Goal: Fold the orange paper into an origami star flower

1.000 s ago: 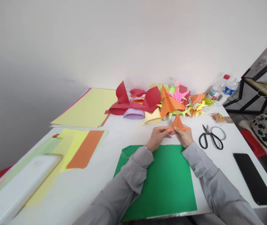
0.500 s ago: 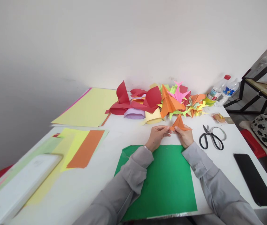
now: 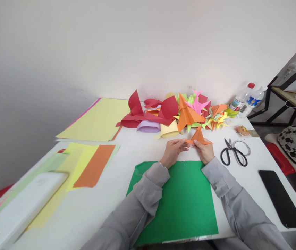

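Observation:
An orange folded paper plane [image 3: 199, 134] is held up above the far edge of a green sheet [image 3: 186, 201]. My left hand [image 3: 173, 151] pinches its left wing tip between thumb and fingers. Closed on the near side of the plane, my right hand [image 3: 205, 151] presses its thumb on the folded paper; the fingers behind are hidden. Just beyond my hands lies a pile of folded paper pieces, with a larger orange paper plane [image 3: 188, 114], a pink paper star shape [image 3: 198, 105] and red curled paper [image 3: 170, 109].
Black-handled scissors [image 3: 233, 154] lie right of my hands, by a ring-shaped roll [image 3: 242, 148]. A black phone [image 3: 280, 198] is near the right edge. Two bottles [image 3: 253, 100] stand at the back right. Left are paper sheets [image 3: 95, 119], an orange strip [image 3: 95, 166] and a white box [image 3: 25, 208].
My left fingers have shifted very slightly left along the wing, and a bit more of the orange wing tip shows. Otherwise the hands and the table things stay as they were.

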The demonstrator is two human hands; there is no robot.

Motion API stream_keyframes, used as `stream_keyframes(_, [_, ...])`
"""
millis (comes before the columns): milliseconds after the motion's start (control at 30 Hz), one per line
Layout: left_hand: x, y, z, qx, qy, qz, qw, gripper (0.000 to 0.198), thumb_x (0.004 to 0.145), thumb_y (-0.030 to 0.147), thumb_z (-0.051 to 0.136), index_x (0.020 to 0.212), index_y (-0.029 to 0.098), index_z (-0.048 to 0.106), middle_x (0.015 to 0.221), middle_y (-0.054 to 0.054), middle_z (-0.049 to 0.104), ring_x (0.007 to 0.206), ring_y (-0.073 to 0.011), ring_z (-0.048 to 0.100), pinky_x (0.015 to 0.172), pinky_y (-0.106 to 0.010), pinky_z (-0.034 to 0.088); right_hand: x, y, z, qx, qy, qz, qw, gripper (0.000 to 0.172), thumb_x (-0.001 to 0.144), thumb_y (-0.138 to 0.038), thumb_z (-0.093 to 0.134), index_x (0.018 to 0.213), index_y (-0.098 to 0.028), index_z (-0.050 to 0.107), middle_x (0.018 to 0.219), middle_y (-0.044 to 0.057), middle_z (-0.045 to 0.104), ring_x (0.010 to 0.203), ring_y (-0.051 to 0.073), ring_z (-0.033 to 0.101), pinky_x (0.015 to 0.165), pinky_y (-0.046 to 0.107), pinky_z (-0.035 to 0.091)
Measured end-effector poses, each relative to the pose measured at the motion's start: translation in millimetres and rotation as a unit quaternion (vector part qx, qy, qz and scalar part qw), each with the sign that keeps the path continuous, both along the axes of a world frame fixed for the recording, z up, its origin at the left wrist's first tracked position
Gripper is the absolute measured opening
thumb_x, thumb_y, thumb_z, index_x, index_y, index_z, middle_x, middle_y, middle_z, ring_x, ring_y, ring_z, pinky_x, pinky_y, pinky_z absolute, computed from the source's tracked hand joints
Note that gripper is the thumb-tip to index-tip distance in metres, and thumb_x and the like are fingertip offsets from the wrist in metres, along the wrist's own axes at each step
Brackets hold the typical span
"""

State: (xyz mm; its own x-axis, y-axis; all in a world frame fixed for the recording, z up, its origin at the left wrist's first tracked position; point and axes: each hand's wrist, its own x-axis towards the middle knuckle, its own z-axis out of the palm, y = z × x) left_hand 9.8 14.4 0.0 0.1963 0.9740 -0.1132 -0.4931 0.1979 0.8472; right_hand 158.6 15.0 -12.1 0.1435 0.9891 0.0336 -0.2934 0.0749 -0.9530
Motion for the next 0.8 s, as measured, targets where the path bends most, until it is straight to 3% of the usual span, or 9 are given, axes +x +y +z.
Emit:
stream_keyframes(467, [2.4,1.2,-0.9,0.017,0.027,0.049,0.998,0.038,0.068,0.047,0.068,0.066,0.01,0.065,0.064,-0.007,0.065,0.056,-0.0138,0.061,0.055,-0.028,0.052,-1.2,1.9,0.7,-0.012,0.018,-0.023,0.999,0.027,0.058,-0.033,0.08,0.073,-0.017,0.065,0.058,-0.001,0.063,0.052,0.013,0.055,0.053,0.028,0.047])
stream_keyframes(800, [1.0,-0.7,1.3,0.039,0.05,0.067,0.996,0.025,0.062,0.035,0.074,0.068,0.012,0.066,0.06,-0.001,0.062,0.055,-0.0115,0.059,0.057,-0.028,0.052,-0.6,1.8,0.8,-0.006,0.002,-0.026,1.0,0.03,0.057,-0.037,0.08,0.073,-0.017,0.064,0.057,-0.001,0.062,0.052,0.014,0.054,0.053,0.029,0.047])
